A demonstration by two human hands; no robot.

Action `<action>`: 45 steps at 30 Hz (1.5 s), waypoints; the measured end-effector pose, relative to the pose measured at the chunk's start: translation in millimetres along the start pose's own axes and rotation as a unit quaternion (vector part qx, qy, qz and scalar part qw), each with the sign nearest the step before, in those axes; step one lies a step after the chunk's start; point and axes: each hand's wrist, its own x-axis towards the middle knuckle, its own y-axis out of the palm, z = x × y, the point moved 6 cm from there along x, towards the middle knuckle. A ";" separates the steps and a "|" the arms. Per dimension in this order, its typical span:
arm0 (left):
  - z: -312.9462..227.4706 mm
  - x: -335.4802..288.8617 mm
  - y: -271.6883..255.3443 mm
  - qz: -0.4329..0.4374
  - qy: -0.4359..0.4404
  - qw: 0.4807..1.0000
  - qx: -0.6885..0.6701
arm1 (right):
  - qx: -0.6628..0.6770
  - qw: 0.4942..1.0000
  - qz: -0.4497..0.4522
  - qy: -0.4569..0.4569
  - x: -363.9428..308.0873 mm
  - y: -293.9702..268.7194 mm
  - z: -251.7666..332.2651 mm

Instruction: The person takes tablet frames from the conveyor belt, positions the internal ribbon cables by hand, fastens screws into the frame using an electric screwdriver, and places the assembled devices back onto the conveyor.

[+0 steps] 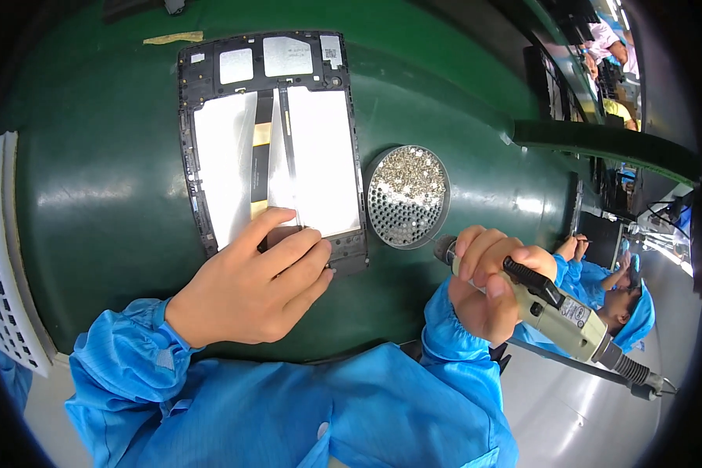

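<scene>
A black tablet housing [316, 87] with large silver panels [326, 160] lies flat on the green work surface. A dark flat cable [287, 129] runs down its middle. My left hand [249, 285] rests on the housing's near end, fingers spread and bent, fingertips touching it; what lies beneath them is partly hidden. My right hand [483, 277] is wrapped round a pale electric screwdriver [573, 324] with a black lever. Its front end points at the near right rim of a round grey dish [402, 214]. Many small screws [409, 168] lie in the dish, whose floor has rows of holes.
A white slotted rack [8, 257] stands at the left edge. A yellowish strip [173, 37] lies beyond the housing. A dark green bar [608, 148] crosses at the right, where a co-worker in a blue cap [638, 320] sits. The screwdriver's cord [655, 382] trails right.
</scene>
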 end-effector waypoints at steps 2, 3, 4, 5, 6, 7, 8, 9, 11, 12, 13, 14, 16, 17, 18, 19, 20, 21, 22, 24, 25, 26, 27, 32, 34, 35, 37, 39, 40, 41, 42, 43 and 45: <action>-0.3 -0.3 2.1 -0.001 -0.004 1.000 0.018 | 0.007 1.000 -0.005 0.003 0.2 -0.9 -3.0; -1.2 -0.6 3.9 0.003 -0.004 1.000 0.022 | 0.011 1.000 -0.003 0.002 -0.2 -0.9 -4.5; -1.9 -0.6 4.2 -0.005 -0.009 1.000 0.024 | 0.012 1.000 -0.002 0.001 -0.4 -1.0 -4.7; -2.4 -0.6 4.1 -0.013 -0.014 0.999 0.026 | 0.015 1.000 -0.005 -0.001 -0.5 -1.8 -4.5; -3.5 -0.5 5.3 -0.010 -0.012 0.999 0.029 | 0.018 1.000 -0.005 -0.003 -0.6 -2.1 -4.3; -3.6 -0.6 5.4 -0.015 -0.018 0.999 0.027 | 0.020 1.000 -0.004 -0.004 -0.9 -2.8 -4.1; -3.7 -0.7 4.5 -0.020 -0.024 0.999 0.025 | 0.023 1.000 -0.007 -0.006 -1.3 -4.5 -3.9; -4.0 -0.4 3.9 -0.016 -0.022 0.999 0.027 | 0.027 1.000 -0.003 -0.003 -1.8 -5.7 -4.1; -2.8 2.0 1.1 -0.015 -0.014 1.000 0.003 | 0.032 0.999 -0.002 -0.002 -1.8 -6.5 -3.6; -2.5 3.1 1.2 -0.012 -0.012 1.000 0.004 | 0.031 0.999 -0.004 -0.003 -2.2 -6.8 -3.4; -1.6 4.0 0.6 -0.022 -0.009 1.000 -0.001 | 0.031 0.999 -0.006 -0.005 -2.2 -6.6 -4.0; -1.0 4.7 -0.5 -0.033 -0.006 0.999 -0.006 | 0.033 0.999 -0.009 -0.005 -2.3 -7.0 -4.7; -1.1 5.0 -1.9 -0.024 -0.009 1.000 -0.008 | 0.033 0.999 -0.003 0.001 -2.1 -5.9 -5.2; -1.1 5.0 -3.0 -0.017 -0.014 1.000 -0.012 | 0.034 0.999 -0.004 -0.001 -1.6 -4.9 -4.3; -1.1 5.4 -4.9 -0.017 -0.012 1.000 -0.010 | 0.035 0.999 -0.007 0.000 -1.0 -3.9 -4.0; 0.1 5.9 -3.7 -0.011 -0.020 1.000 -0.017 | 0.035 0.999 -0.010 0.003 -1.3 -4.5 -5.3; 1.3 6.5 -2.9 -0.006 -0.027 0.999 -0.024 | 0.036 0.999 -0.011 0.003 -1.0 -4.4 -5.8; 1.5 7.5 -3.3 -0.005 -0.026 0.999 -0.023 | 0.034 0.999 -0.015 0.008 -0.2 -4.1 -6.6; 3.0 8.1 -2.9 0.020 -0.038 0.998 -0.041 | 0.036 0.999 -0.018 0.012 0.8 -2.6 -7.7; 0.0 9.8 -3.8 0.047 -0.050 0.996 -0.050 | 0.037 0.999 -0.024 0.008 -2.3 -4.4 -4.0; -3.8 9.4 -4.0 0.048 -0.031 0.998 -0.002 | 0.036 0.999 -0.028 0.001 -0.8 -5.1 -5.4; -7.7 5.8 -3.0 0.051 -0.013 0.998 0.047 | 0.034 0.999 -0.029 -0.008 -2.0 -7.7 -6.2; -9.1 -1.0 -2.2 0.044 -0.018 0.997 0.060 | 0.013 0.999 -0.047 0.005 -0.8 -7.4 -5.8; 1.6 0.4 -11.0 0.047 -0.040 0.991 0.116 | 0.001 0.998 -0.057 -0.015 -0.8 -20.0 -4.1; 38.2 8.3 -14.8 0.043 -0.057 0.987 0.147 | 0.017 0.998 -0.060 -0.019 -2.3 -23.6 -7.3; 63.4 14.5 -17.2 0.037 -0.073 0.982 0.169 | 0.025 0.998 -0.061 -0.017 -1.6 -24.6 -8.9; 114.0 33.7 -23.6 0.016 -0.087 0.976 0.199 | 0.023 0.998 -0.059 -0.027 -0.7 -24.0 -8.1; 159.8 54.1 -36.2 0.017 -0.117 0.967 0.226 | 0.022 0.996 -0.081 -0.023 -1.9 -26.9 -9.1; 171.2 60.5 -45.5 -0.003 -0.126 0.963 0.236 | 0.016 0.995 -0.095 -0.019 -1.9 -27.7 -10.3; 178.1 64.9 -54.5 -0.022 -0.135 0.960 0.246 | 0.019 0.995 -0.093 -0.025 -2.9 -28.3 -10.9; 182.5 64.1 -67.1 -0.037 -0.140 0.956 0.255 | 0.015 0.995 -0.093 -0.022 -4.5 -30.7 -12.7; 193.1 58.1 -84.9 -0.052 -0.130 0.939 0.314 | 0.014 0.995 -0.093 -0.020 -5.2 -32.1 -14.1; 231.7 38.4 -124.7 -0.053 -0.224 0.917 0.324 | 0.007 0.994 -0.104 -0.026 -6.3 -37.1 -15.3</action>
